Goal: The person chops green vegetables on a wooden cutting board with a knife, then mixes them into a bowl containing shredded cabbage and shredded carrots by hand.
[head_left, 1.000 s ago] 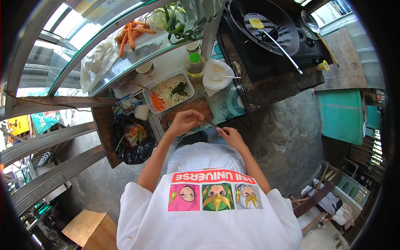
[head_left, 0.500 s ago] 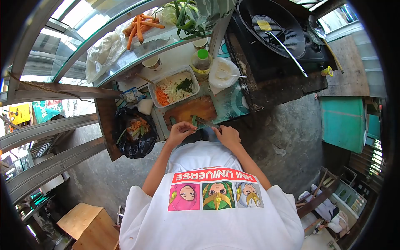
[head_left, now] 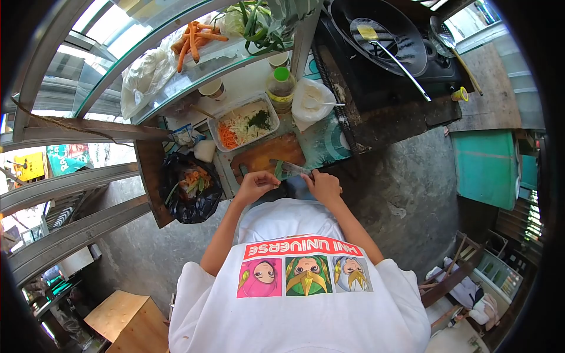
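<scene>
My right hand (head_left: 323, 186) is closed around a knife (head_left: 295, 169), its blade pointing left over the near edge of the wooden cutting board (head_left: 262, 156). A short green vegetable piece (head_left: 278, 170) stands up by the blade, just beyond the pinched fingertips of my left hand (head_left: 257, 186); its lower end is hidden. Past the board is a clear plastic container (head_left: 272, 130) with shredded carrot (head_left: 227, 135), pale shreds (head_left: 242, 125) and chopped greens (head_left: 259, 120).
A black plastic bag of scraps (head_left: 194, 188) sits left. Behind stand a green-capped bottle (head_left: 281, 88) and a white bag-lined tub (head_left: 312, 100). A wok (head_left: 406, 53) rests on the stove at right. Carrots (head_left: 194, 42) lie on the glass shelf (head_left: 235, 59).
The knife blade now shows its flat side more and lies across by the green piece, which is more upright. My hands have shifted only slightly.
</scene>
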Demonstrator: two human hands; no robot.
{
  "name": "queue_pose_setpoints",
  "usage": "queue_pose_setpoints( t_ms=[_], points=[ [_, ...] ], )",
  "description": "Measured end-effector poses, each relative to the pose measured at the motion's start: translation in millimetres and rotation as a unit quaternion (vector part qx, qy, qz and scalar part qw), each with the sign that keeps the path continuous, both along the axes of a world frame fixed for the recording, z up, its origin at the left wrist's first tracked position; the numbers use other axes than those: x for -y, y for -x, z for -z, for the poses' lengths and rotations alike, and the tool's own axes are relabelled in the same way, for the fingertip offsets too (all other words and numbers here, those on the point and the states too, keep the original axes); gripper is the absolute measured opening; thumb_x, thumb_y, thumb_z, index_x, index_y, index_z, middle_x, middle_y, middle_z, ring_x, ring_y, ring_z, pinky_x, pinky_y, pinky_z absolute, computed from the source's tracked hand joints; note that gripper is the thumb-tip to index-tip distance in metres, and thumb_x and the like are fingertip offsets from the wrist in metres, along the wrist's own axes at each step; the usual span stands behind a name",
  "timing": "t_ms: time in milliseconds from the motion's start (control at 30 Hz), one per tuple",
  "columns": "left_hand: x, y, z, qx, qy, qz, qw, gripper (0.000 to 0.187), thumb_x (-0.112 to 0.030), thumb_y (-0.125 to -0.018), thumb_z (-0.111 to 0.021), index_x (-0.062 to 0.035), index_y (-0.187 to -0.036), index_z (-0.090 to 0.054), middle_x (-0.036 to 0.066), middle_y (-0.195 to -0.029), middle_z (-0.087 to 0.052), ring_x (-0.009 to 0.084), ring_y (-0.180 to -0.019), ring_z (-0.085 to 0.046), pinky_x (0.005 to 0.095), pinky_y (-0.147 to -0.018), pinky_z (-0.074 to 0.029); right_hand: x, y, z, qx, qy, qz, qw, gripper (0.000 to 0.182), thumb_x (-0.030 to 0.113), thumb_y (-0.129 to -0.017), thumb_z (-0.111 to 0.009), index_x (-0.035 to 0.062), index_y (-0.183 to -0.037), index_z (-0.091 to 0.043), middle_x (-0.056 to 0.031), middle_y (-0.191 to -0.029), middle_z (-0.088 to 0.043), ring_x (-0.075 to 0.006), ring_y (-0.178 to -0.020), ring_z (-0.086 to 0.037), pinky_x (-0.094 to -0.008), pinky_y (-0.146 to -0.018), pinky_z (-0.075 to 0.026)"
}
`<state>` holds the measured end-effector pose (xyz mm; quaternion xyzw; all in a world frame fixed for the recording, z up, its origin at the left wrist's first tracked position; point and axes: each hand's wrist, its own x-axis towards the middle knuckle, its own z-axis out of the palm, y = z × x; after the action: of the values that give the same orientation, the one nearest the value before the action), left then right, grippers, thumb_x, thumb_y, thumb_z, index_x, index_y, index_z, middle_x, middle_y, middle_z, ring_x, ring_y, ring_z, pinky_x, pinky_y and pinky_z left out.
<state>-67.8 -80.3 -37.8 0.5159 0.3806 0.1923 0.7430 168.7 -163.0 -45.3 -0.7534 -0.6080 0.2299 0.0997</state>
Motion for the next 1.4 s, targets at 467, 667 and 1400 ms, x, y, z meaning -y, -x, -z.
queue_pose_setpoints(
  t_ms=[467, 667, 1400],
  points=[
    [-8, -41, -33, 0.017, -0.043, -0.042, 0.998, 0.016, 0.005, -0.079, -0.063, 0.0009, -0.095, -0.065, 0.003, -0.089, -0.066, 0.0096, -0.077, -0.063, 0.0217, -0.067, -0.052, -15, -16, -18, -0.047, 0.056, 0.098, 0.993, 0.052, 0.050, -0.090, -0.047, 0.0032, -0.078, -0.065, -0.0213, -0.069, -0.064, -0.0409, -0.068, -0.063, -0.0484, -0.063, -0.049],
    [-46, -16, 20, 0.009, 0.247, -0.334, 0.909, 0.026, 0.004, -0.085, -0.059, -0.0027, -0.110, -0.054, 0.009, -0.096, -0.065, 0.0107, -0.075, -0.060, 0.0176, -0.054, -0.051, 1, -13, -15, -0.107, 0.085, 0.135, 0.981, 0.055, 0.051, -0.090, -0.048, 0.0019, -0.069, -0.060, -0.0206, -0.067, -0.062, -0.0398, -0.069, -0.061, -0.0463, -0.062, -0.046],
    [-19, -27, 37, -0.222, 0.051, -0.504, 0.833, 0.020, -0.006, -0.079, -0.069, -0.0033, -0.097, -0.061, 0.006, -0.098, -0.062, 0.0174, -0.081, -0.060, 0.0303, -0.068, -0.048, -33, -8, -21, -0.057, 0.051, 0.133, 0.988, 0.042, 0.044, -0.087, -0.055, 0.0027, -0.082, -0.062, -0.0176, -0.073, -0.065, -0.0396, -0.075, -0.063, -0.0465, -0.067, -0.048]
  ],
)
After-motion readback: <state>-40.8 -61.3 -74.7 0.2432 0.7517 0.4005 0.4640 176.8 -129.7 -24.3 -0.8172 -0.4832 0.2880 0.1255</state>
